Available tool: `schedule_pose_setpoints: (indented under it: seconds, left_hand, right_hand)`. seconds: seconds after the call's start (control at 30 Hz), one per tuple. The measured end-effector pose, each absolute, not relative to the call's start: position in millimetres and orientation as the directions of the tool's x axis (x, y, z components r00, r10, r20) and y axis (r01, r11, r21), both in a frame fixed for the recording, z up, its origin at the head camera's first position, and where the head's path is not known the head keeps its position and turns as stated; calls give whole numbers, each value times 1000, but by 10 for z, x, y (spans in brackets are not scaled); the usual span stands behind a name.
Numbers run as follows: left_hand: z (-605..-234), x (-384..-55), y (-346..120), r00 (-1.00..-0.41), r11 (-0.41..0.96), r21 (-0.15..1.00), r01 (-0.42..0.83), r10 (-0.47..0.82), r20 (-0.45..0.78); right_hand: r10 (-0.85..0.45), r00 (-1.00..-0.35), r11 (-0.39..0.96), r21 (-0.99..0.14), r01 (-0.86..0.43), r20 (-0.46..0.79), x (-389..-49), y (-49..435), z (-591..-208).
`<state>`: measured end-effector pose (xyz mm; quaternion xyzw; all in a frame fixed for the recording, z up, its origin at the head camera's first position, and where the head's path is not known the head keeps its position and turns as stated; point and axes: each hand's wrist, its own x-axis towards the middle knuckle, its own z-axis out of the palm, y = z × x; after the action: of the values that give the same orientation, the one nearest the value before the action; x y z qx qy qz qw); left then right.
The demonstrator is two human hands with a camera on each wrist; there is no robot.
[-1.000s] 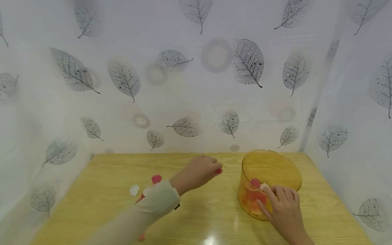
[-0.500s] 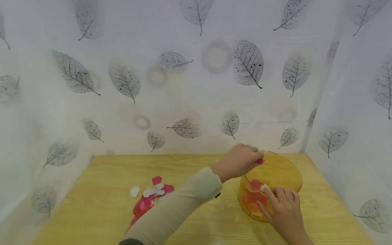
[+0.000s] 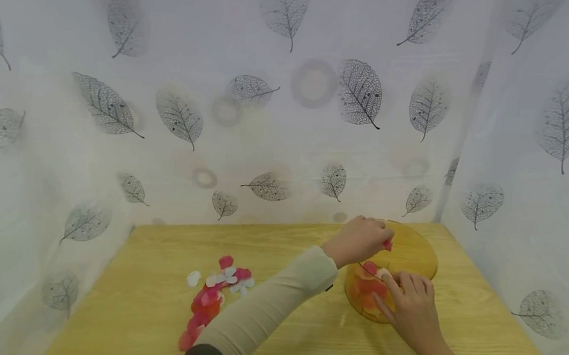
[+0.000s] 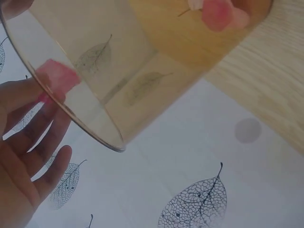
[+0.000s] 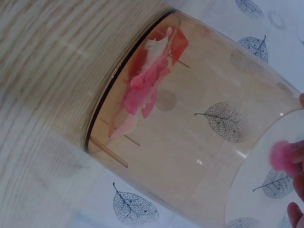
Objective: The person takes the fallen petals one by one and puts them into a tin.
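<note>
My left hand pinches a pink petal over the mouth of a clear amber container. The left wrist view shows this petal at the fingertips, beside the round rim. My right hand rests against the container's near side, thumb and fingers spread along the wall. Inside, several pink, red and white petals lie at the bottom with thin brown stems. On the table to the left lies a loose pile of red, pink and white petals.
The pale wood table backs onto a white covering printed with grey leaves, which also rises at both sides. A single white petal lies left of the pile. My left sleeve crosses in front of the pile's right side.
My left hand has moved right with the pink petal, from the middle of the table to above the container's mouth. My right hand has stayed against the container.
</note>
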<state>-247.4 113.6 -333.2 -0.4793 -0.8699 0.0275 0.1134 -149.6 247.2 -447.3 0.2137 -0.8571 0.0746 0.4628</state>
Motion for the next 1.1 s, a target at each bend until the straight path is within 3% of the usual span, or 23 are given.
schedule_pose_setpoints:
  seconds: [0.23,0.77,1.1]
  left_hand:
    - [-3368,-2481,1136,-552,561,-135,817,828,104]
    - [-3273,-2390,825,-546,562,-159,812,827,132]
    - [-3189,-2344,-171,-514,587,-103,803,769,380]
  right_hand:
    - [-308,-496,898,76,-434,812,-1487,2480,-4475]
    - [-304,-524,906,71,-417,796,-1475,2483,-4485]
    - [-295,-500,907,73,-416,814,-1473,2453,-4461]
